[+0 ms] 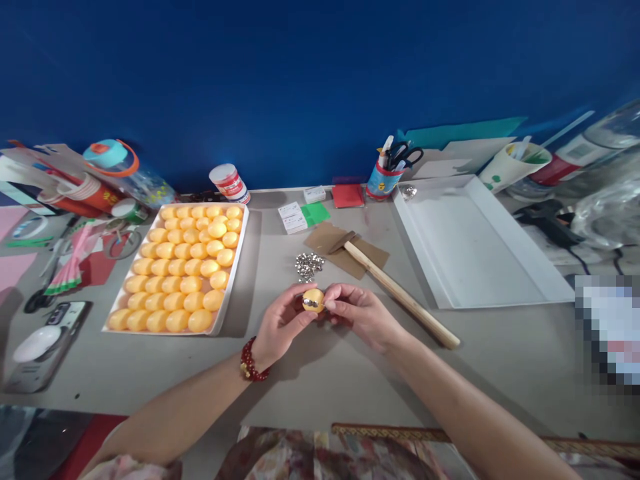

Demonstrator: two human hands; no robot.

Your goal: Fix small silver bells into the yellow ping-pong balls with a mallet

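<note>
Head view: at near middle of grey table, both hands close together over work

Left hand: curled round yellow ball, thumb along near side, fingers behind; row of silvery pieces across near face of ball

Right hand: thumb and forefinger narrowed to a pinch at right side of ball; cannot tell whether pressed on it or gripping something small

On left wrist, red beaded bracelet

Just beyond hands: loose heap of small shiny bits

Right of heap: hammer, head on brown sheet, wooden handle slanting toward near right

At left: shallow white box packed with rows of yellow balls; nearer and farther left, phone with white oval piece on top

At right: white tray, shiny object in far left corner; beyond its right side, black tool with cord

Far middle: small white boxes, green sheet, red square, blue-and-red holder with scissors; farther left, white-and-red tub; behind all, blue wall
</note>
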